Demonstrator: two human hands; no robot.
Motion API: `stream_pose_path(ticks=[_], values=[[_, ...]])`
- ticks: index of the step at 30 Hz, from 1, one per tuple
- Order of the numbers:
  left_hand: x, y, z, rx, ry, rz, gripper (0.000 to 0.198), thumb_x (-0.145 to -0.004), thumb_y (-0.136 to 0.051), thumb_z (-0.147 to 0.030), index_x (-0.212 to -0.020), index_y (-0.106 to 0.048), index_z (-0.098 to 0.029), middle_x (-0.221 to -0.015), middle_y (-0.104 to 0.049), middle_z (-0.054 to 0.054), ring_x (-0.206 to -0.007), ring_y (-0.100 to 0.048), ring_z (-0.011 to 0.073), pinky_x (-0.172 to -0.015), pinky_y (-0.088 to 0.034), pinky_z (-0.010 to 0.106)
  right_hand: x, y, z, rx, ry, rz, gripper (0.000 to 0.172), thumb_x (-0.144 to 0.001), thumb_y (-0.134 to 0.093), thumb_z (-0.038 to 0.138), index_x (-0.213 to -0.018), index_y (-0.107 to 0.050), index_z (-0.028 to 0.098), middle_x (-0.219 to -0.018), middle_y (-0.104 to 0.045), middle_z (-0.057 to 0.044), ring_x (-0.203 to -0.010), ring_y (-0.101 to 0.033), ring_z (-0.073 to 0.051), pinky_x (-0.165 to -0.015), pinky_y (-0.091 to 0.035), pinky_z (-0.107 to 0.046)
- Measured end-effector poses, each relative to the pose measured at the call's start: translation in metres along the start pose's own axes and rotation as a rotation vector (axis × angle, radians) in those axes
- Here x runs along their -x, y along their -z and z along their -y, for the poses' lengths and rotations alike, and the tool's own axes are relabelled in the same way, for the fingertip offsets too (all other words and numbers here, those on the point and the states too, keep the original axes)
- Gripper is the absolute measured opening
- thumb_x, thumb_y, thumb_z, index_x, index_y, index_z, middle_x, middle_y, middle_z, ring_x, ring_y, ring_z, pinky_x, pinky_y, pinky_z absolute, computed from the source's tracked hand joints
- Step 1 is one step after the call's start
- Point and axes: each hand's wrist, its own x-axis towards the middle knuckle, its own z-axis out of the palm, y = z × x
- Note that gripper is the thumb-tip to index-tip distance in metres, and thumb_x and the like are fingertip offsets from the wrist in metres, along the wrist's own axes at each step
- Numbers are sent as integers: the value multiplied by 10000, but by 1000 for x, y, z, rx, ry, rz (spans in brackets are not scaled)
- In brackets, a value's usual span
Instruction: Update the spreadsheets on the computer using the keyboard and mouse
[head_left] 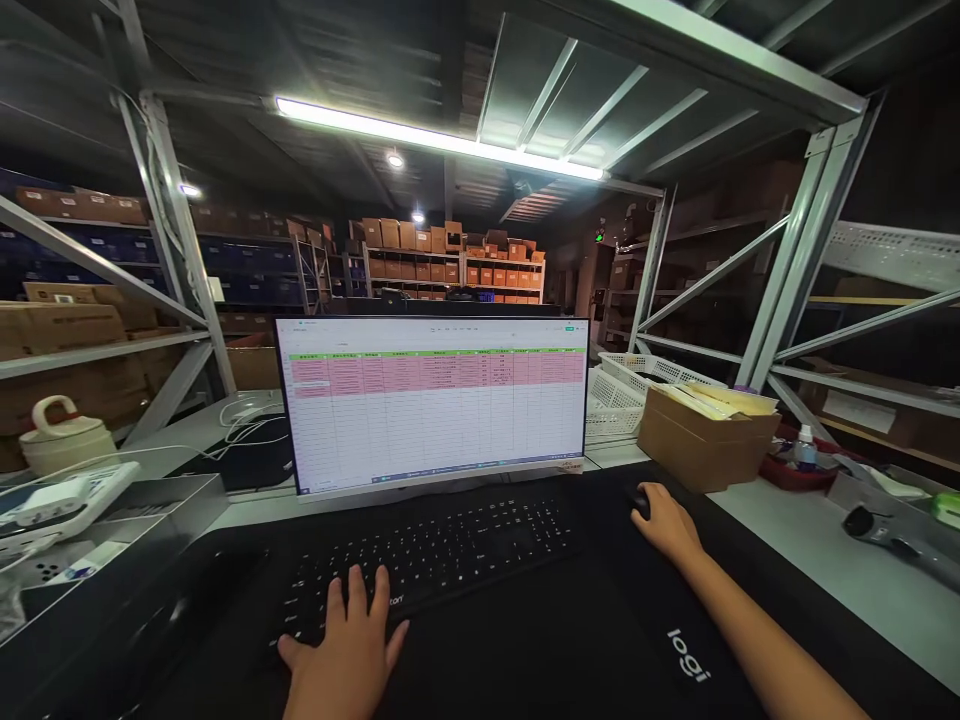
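Observation:
My left hand (345, 635) rests with spread fingers over the lower left part of a black keyboard (480, 545). On the right, my right hand (666, 520) is curled over a dark mouse (640, 503), of which only a small part shows. Behind the keyboard stands a monitor (439, 430) with a spreadsheet that has a green header row and pink rows at the top. Keyboard and mouse lie on a black desk mat (540, 640) with a white "logi" print.
A cardboard box (701, 445) of papers and white baskets (611, 400) stand right of the monitor. Further right lies a scanner (881, 530). At left are a grey tray (180, 500), a power strip (97, 500) and a cream bottle (67, 440). Shelves with boxes stand behind.

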Motion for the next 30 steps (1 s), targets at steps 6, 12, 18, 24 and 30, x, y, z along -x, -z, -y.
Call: stream_pose_path(ticks=[6, 12, 18, 24, 30], values=[[3, 4, -1, 15, -15, -20, 590, -952, -164, -237, -1505, -348, -147, -1574, -338, 249, -1446, -324, 442, -928, -348, 836, 0, -2, -3, -1, 15, -10, 399, -825, -519, 315, -1208, -562, 212, -1259, -612, -97, -1106, -620, -236, -949, -455, -373], [4, 6, -1, 39, -13, -14, 582, -953, -192, -255, -1503, -364, -175, -1579, -343, 231, -1450, -319, 431, -945, -324, 844, 0, -7, -7, -18, 25, -36, 457, -827, -523, 301, -1278, -549, 229, -1304, -602, -94, -1151, -601, -236, -985, -449, -390], [4, 5, -1, 30, -22, -19, 587, -953, -180, -245, -1504, -353, -135, -1574, -329, 261, -1445, -322, 445, -926, -342, 842, -2, -10, -9, 5, 35, -13, 444, -836, -503, 311, -1268, -570, 230, -1337, -577, -100, -1193, -587, -248, -1015, -446, -408], [2, -3, -4, 12, 27, -34, 589, -944, -209, -245, -1513, -335, -162, -1591, -322, 230, -1460, -297, 436, -959, -332, 837, -1, -9, -10, 11, 43, -17, 436, -841, -492, 317, -1258, -572, 219, -1312, -586, -100, -1145, -611, -247, -977, -462, -396], [4, 1, -3, -4, -8, -12, 557, -967, -251, -283, -1512, -345, -212, -1593, -321, 226, -1464, -303, 423, -965, -319, 836, -1, -7, -8, 48, 30, -8, 440, -844, -490, 333, -1264, -568, 227, -1315, -587, -95, -1123, -622, -249, -967, -465, -397]])
